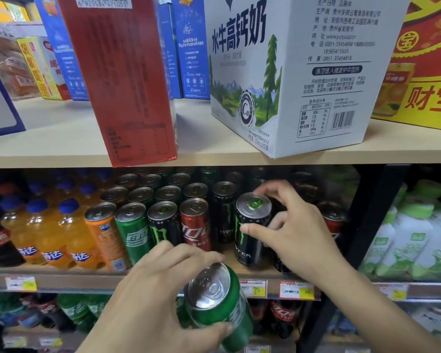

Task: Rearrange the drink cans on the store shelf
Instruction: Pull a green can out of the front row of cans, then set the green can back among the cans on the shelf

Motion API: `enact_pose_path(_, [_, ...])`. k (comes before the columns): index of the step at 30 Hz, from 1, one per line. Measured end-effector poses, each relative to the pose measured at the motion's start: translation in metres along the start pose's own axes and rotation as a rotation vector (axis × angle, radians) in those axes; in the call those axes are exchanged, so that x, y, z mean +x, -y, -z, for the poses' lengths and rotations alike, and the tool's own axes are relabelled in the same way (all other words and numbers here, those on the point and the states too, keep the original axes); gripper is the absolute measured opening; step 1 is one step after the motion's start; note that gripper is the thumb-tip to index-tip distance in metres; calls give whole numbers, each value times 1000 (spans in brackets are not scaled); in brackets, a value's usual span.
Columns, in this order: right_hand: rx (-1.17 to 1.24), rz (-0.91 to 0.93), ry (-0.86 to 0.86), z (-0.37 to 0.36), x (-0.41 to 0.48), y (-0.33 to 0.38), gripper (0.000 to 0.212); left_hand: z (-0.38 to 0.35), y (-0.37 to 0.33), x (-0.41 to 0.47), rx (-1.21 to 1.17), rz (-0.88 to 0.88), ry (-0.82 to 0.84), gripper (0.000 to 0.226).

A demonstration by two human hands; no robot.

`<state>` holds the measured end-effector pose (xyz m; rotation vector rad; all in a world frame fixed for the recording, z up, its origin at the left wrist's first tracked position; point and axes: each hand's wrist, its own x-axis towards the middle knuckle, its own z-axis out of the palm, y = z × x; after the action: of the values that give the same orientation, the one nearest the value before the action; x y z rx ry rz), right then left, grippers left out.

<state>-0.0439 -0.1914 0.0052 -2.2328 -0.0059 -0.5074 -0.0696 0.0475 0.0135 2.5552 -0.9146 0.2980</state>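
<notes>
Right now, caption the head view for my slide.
Left hand holds green can; right hand grips black can.

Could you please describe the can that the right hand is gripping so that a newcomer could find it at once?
Look under the wooden shelf carrying the big white milk carton, to the can row below. Near its right end, the right hand grips a tall black can. It alone shows a green pull tab.

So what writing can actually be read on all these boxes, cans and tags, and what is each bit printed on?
"水牛高钙奶": white milk carton, front.
"www.yunjiusp.cn": same carton, side.
"Ca": its round badge.
"财宝": red and yellow box.
"雪": green can on the shelf.
"芬达": orange bottles.
"TER": black can under the right hand.
Unreadable: green can in the left hand, price tags.
</notes>
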Motion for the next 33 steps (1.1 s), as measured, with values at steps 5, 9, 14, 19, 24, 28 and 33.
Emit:
enact_pose_path(5, [-52, 0, 51, -28, 11, 2, 55, -1, 3, -2, -11, -9, -41, 73])
enact_pose_path(9, [-91, -11, 60, -43, 19, 4, 60, 1, 6, -4, -64, 14, -68, 72])
enact_pose_path(14, [-98, -20, 66, -51, 25, 2, 61, 0, 10, 3, -152, 48, -77, 75])
enact_pose_path(19, [-88, -29, 53, -55, 26, -1, 56, -5, 13, 10, -297, 75, -99, 73])
enact_pose_path(24, [-115, -5, 77, -58, 28, -4, 52, -11, 13, 15, -401, 104, -147, 73])
enact_pose_path(28, [-92, 24, 129, -53, 27, -3, 58, -11, 11, 22, -396, 87, -183, 69])
enact_pose_path(33, [56, 57, -37, -9, 7, -2, 39, -9, 5, 36, -400, 38, -195, 65])
